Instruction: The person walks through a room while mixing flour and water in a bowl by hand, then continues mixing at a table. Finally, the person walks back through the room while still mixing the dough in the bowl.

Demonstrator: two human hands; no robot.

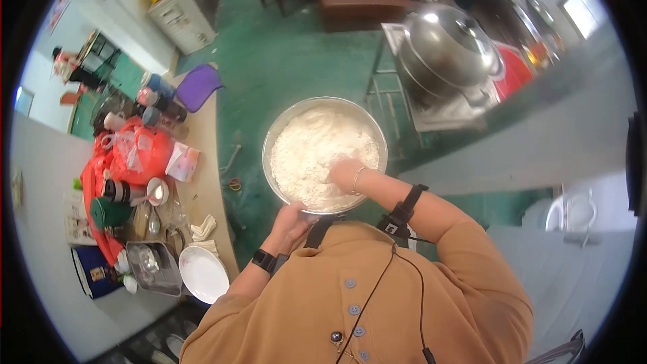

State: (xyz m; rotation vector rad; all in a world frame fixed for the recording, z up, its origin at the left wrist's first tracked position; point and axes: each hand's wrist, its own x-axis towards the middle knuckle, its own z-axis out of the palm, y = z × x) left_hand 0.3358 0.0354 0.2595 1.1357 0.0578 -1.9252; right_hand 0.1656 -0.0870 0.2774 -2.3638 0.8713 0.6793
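A round metal basin (267, 136) holds a large heap of pale flour (317, 135), crumbly toward the near side. My left hand (290, 221) grips the basin's near-left rim, its fingers partly hidden beneath. Inside, my right hand (345, 172) is sunk in the flour up to about the knuckles, so its fingertips are covered. A bracelet circles the right wrist, just within the rim. Whether the buried fingers are closed or spread does not show.
Left, a counter (214, 182) carries red plastic bags (138, 152), bottles, a white plate (203, 275) and a metal tray (151, 266). A large lidded steamer pot (445, 54) stands on a metal stand at right. Scissors (234, 184) are near the counter edge. Another person (67, 67) is far left.
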